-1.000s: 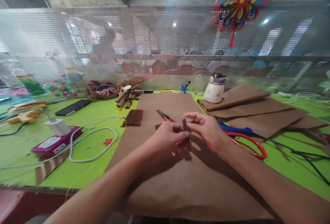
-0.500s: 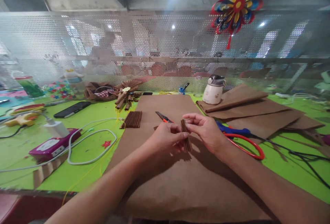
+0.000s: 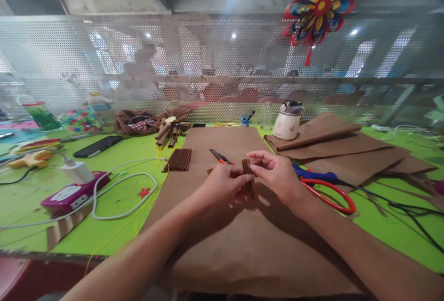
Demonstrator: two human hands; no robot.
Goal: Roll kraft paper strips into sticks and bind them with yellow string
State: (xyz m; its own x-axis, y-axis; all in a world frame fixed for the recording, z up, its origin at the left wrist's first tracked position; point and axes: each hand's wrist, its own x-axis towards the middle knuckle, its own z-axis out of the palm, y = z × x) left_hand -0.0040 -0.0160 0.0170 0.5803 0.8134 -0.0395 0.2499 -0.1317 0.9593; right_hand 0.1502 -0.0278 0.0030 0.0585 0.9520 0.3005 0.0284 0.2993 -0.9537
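Note:
Between my hands is a small bundle of thin brown paper sticks point(image 3: 250, 189), held nearly upright above a large brown paper sheet point(image 3: 256, 254). My left hand point(image 3: 225, 183) pinches the sticks from the left, thumb across them. From the other side, the fingers of my right hand point(image 3: 275, 174) close on their upper part. A craft knife point(image 3: 219, 156) with a dark blade lies just beyond my left hand, partly hidden by it. Farther left, a flat row of similar paper sticks point(image 3: 178, 160) rests at the sheet's edge.
Right of my hand are a blue glue gun point(image 3: 317, 177) with a black cord and red-handled scissors point(image 3: 348, 206). Stacked brown paper point(image 3: 347, 148) and a white jug point(image 3: 287, 120) stand behind. At left are a purple power strip point(image 3: 74, 194), looped white cable and a phone point(image 3: 98, 146).
The sticks have shifted very slightly to the left and tilted a little between my fingers. Both hands keep nearly the same place and grip.

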